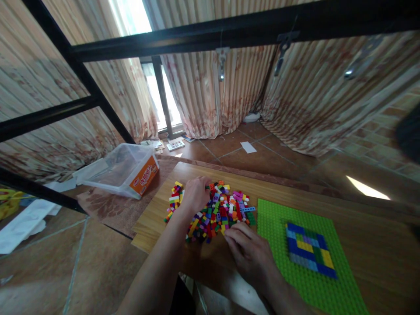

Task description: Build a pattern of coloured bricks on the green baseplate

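Here, two bare hands work apart from each other over a loose heap of small multicoloured plastic building bricks on a light-brown wooden table; the left hand reaches to the heap's far side, fingers down among the bricks, while the right hand curls at its near edge, fingertips at a yellow brick, though whether either hand grips anything cannot be told; just right of the heap lies a studded bright-green plastic baseplate, bearing a flat blue, yellow, green and grey brick panel
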Available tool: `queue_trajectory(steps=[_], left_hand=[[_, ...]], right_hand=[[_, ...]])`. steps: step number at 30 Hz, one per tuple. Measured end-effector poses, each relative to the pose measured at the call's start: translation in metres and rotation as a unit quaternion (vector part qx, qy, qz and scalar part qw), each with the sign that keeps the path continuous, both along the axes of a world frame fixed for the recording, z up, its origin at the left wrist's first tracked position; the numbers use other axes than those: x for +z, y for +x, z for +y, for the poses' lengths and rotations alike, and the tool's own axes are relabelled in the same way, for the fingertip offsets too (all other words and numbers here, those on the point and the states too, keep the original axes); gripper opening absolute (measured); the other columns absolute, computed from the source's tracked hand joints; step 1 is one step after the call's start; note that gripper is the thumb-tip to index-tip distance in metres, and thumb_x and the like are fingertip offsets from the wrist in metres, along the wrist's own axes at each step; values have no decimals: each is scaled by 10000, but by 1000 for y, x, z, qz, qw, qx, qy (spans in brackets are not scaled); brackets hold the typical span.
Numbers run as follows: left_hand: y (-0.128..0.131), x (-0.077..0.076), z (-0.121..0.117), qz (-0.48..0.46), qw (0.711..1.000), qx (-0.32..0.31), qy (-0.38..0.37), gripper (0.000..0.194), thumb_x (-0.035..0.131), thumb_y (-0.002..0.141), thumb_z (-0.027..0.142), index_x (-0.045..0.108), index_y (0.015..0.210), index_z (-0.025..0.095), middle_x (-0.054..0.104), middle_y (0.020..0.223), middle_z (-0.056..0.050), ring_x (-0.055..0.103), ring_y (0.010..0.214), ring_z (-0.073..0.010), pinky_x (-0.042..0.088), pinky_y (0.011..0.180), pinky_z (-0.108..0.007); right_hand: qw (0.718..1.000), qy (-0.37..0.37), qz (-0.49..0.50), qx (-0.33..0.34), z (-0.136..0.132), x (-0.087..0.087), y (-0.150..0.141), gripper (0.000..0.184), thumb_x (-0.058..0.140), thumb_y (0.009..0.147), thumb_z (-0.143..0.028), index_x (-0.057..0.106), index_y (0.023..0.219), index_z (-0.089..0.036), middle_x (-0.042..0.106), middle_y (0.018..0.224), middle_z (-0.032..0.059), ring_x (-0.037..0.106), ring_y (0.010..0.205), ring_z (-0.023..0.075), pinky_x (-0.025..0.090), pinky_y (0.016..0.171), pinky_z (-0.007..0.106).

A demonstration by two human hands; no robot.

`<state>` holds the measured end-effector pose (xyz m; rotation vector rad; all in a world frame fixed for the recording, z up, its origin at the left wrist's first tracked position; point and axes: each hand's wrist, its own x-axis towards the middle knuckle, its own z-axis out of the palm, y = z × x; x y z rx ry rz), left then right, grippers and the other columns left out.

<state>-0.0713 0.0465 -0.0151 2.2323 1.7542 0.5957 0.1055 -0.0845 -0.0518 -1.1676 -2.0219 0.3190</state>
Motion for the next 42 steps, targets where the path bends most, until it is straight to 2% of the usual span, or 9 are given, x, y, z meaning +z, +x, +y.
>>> queue_trajectory(steps=[4, 6, 11, 16, 20, 25, 29, 33, 42], left_hand=[[-8, 1, 4, -114, 993, 8, 0, 397, 572, 728, 98, 703, 1088, 203, 725, 973, -67, 675, 896, -207, 520, 862, -327], [-9, 5, 4, -219, 976, 10, 2, 364, 618, 716, 144, 705, 1066, 193, 721, 930, -52, 673, 866, -196, 534, 820, -321], [6, 22, -11, -481, 867, -65, -109, 388, 778, 634, 215, 724, 1016, 185, 723, 925, -46, 681, 797, -158, 547, 709, -257], [36, 28, -36, -505, 833, -146, -175, 317, 768, 694, 195, 739, 1010, 204, 750, 950, -57, 698, 864, -169, 561, 779, -266], [54, 23, -47, -501, 818, -183, -214, 305, 746, 733, 188, 727, 1037, 205, 753, 956, -60, 705, 858, -164, 568, 764, -257], [69, 19, -50, -505, 802, -208, -243, 360, 749, 736, 190, 698, 1091, 198, 751, 969, -66, 709, 863, -173, 574, 739, -259], [76, 15, -51, -501, 800, -219, -247, 375, 739, 739, 153, 692, 1108, 196, 738, 1048, -70, 689, 981, -176, 544, 824, -246], [81, 12, -53, -489, 806, -228, -244, 359, 713, 753, 143, 694, 1109, 187, 745, 1023, -63, 693, 935, -166, 530, 812, -239], [88, 5, -54, -485, 804, -235, -251, 297, 738, 739, 179, 713, 1035, 171, 739, 971, -56, 684, 884, -163, 530, 808, -269]], right_hand=[[1000, -9, 2, -9, 0, 4, -1, 211, 465, 951, -185, 671, 924, -222, 669, 887, 39, 636, 768, 131, 502, 696, 237], [1000, -20, 3, -10, 0, 8, -3, 213, 472, 949, -192, 676, 896, -222, 667, 867, 34, 624, 755, 127, 493, 687, 231], [986, -62, 137, -66, 4, 21, -4, 205, 486, 947, -243, 685, 905, -216, 678, 832, 29, 629, 779, 134, 497, 723, 243], [927, -160, 301, -156, 7, 32, 7, 261, 495, 939, -386, 663, 931, -186, 656, 778, 13, 583, 655, 120, 450, 592, 228], [876, -236, 398, -135, 8, 35, 15, 342, 484, 926, -473, 634, 831, -180, 572, 627, -27, 496, 528, 97, 390, 494, 209], [840, -257, 460, -127, 8, 34, 26, 309, 553, 869, -464, 673, 894, -180, 620, 670, -13, 498, 499, 99, 384, 459, 219], [868, -222, 418, -148, 5, 31, 41, 250, 612, 826, -382, 699, 960, -190, 615, 678, -17, 521, 565, 115, 419, 536, 237], [903, -181, 351, -167, 1, 28, 55, 219, 622, 818, -294, 701, 1002, -208, 667, 819, 8, 601, 746, 151, 471, 704, 277], [952, -129, 184, -207, -6, 31, 57, 215, 587, 849, -212, 685, 1039, -187, 713, 925, 53, 643, 811, 179, 489, 760, 311]])
